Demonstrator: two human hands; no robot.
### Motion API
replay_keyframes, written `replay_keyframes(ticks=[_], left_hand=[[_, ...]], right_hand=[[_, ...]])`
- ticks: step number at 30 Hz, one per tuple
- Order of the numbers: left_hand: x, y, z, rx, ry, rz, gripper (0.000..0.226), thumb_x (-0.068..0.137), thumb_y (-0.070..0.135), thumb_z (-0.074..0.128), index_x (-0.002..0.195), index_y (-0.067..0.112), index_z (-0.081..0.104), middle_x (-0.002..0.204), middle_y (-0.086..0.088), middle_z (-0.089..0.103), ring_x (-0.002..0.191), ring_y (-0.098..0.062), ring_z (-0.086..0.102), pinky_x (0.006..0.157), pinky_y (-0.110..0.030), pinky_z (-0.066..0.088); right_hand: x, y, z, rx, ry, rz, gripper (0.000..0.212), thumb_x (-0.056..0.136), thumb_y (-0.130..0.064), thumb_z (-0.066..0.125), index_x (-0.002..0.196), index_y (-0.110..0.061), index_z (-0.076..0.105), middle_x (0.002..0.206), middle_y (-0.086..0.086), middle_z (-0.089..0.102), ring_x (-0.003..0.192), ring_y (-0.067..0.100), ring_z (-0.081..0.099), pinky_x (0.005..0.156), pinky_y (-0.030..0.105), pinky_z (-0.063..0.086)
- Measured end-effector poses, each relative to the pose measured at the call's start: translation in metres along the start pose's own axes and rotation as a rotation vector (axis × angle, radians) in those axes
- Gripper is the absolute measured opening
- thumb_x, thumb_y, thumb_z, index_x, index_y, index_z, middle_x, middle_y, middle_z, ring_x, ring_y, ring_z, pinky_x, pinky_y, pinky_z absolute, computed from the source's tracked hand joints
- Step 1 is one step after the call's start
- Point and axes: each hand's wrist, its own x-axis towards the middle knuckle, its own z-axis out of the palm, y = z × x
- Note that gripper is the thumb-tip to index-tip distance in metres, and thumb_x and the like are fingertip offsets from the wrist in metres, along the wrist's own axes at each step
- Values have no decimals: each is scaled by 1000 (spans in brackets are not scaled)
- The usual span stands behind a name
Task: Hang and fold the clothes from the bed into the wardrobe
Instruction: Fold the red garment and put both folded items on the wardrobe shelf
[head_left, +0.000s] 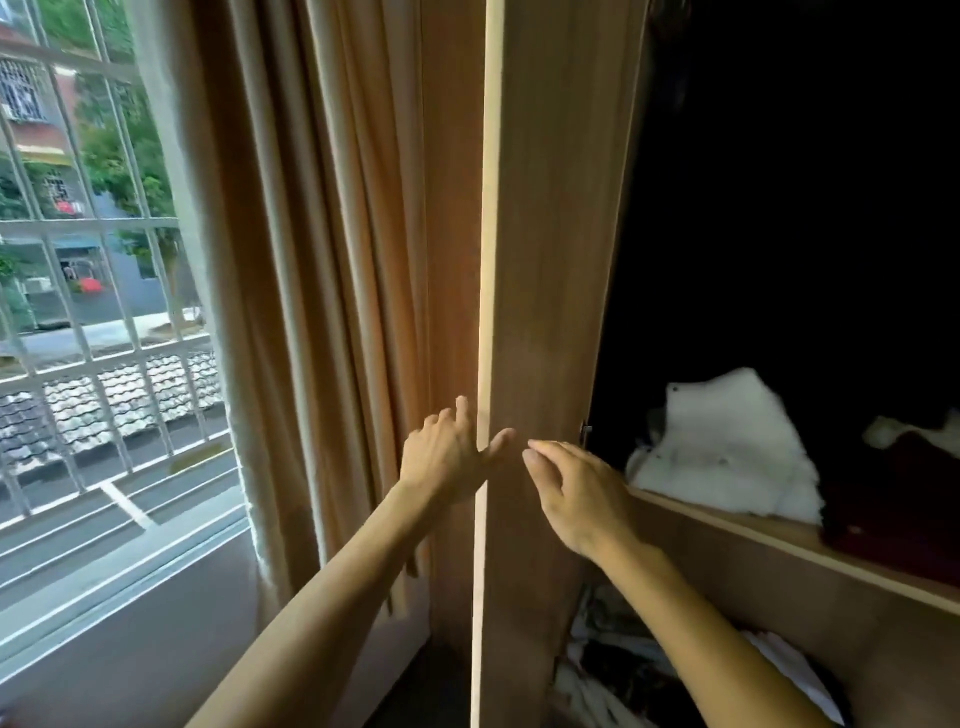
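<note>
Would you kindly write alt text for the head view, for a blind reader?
A person's left hand grips the edge of an open wardrobe door while the right hand hovers open beside it. A white garment lies on a shelf inside; curtain and barred window at left.

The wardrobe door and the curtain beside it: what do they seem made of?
The wardrobe door looks like matte wood-grain laminate board: printed-looking grain on its face, a plain pale strip along its edge. The curtain seems woven cloth, tan and matte: it hangs in soft vertical folds.
</note>
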Motion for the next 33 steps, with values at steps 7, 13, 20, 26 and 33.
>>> replay_keyframes(ticks=[7,13,20,26,33], left_hand=[[15,-4,10,-192,18,164,60,87,69,35,104,13,48,105,-6,60,96,-24,58,79,-37,49],[3,13,9,-298,10,292,69,81,73,42,114,13,46,105,-3,57,90,-19,55,72,-31,45],[-16,78,21,-389,-5,476,71,80,65,52,130,18,39,117,1,52,99,-19,54,77,-28,46],[-26,173,37,-402,-44,626,74,84,60,54,140,20,28,125,0,44,106,-19,49,83,-33,51],[-17,270,75,-274,-153,579,81,88,59,48,149,17,13,152,-1,25,129,-25,43,97,-38,47]], right_hand=[[5,0,13,-41,52,112,51,97,-52,28,124,-22,60,124,-7,62,113,11,57,98,31,46],[-19,31,2,-28,83,207,50,97,-51,31,120,-21,64,119,-6,65,109,11,59,94,28,47],[-56,74,-35,20,202,298,41,95,-48,37,112,-26,67,108,-13,67,100,3,61,88,27,51],[-91,114,-99,-80,223,345,35,98,-39,39,117,-25,65,115,-13,65,102,1,57,80,13,38],[-121,180,-172,-128,248,390,39,98,-42,36,125,-25,59,121,-10,63,106,-2,54,86,12,38]])
